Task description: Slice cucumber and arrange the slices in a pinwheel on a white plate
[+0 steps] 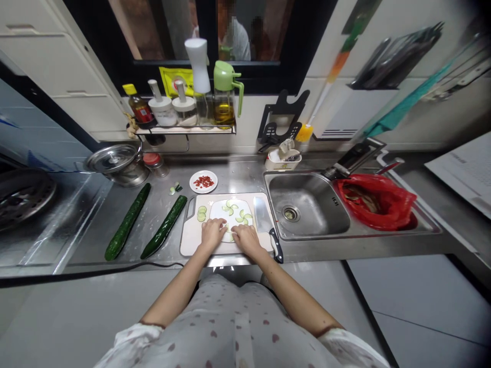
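Observation:
A white plate (217,208) with rounded corners rests on the pale cutting board (190,240). Thin cucumber slices lie on it in curved fans, one cucumber fan (230,207) at the far side and another cucumber fan (244,218) at the right. My left hand (213,233) and my right hand (246,238) meet over its near part, fingertips closed around cucumber slices that they partly hide. Left of the plate, a few overlapping loose slices (201,213) lie on the board. A kitchen knife (263,214) lies along the board's right side, black handle toward me.
Two whole cucumbers (164,227) lie left of the board. Behind it stands a small dish (203,182) of chopped red pieces. A steel sink (307,204) and a red plastic bag (376,202) are at the right. A steel pot (118,163) and condiment rack (187,131) stand behind.

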